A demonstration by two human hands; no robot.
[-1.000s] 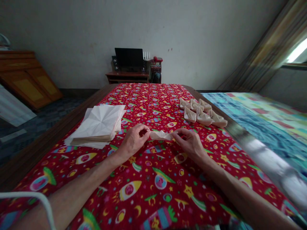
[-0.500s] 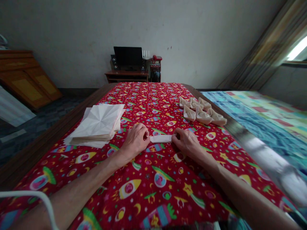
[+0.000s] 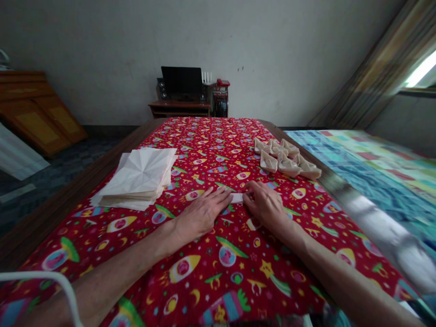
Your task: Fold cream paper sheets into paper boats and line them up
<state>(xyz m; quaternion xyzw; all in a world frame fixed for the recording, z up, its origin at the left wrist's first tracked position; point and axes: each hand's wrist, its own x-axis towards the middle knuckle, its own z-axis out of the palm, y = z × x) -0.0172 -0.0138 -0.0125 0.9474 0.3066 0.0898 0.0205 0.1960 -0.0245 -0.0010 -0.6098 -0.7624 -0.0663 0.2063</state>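
Observation:
A narrow folded strip of white paper (image 3: 237, 198) lies flat on the red patterned tablecloth (image 3: 218, 272), showing only between my two hands. Flat and with fingers stretched out, my left hand (image 3: 206, 209) presses over the strip's left part and covers it. The fingers of my right hand (image 3: 264, 200) are curled and pinch the strip's right end. To the left sits a stack of creased white paper sheets (image 3: 139, 172). Several folded paper boat-like shapes (image 3: 289, 164) stand grouped toward the table's right side.
A white cable (image 3: 51, 275) curves in at the lower left. Beyond the table stand a black monitor (image 3: 182, 80) on a small desk and a red telephone (image 3: 223, 83). A bed with a patterned cover (image 3: 357, 168) is at the right, a wooden cabinet (image 3: 37, 109) at the left.
My left hand has gone from pinching the strip's left end to lying flat across it, farther right. My right hand stays at the right end.

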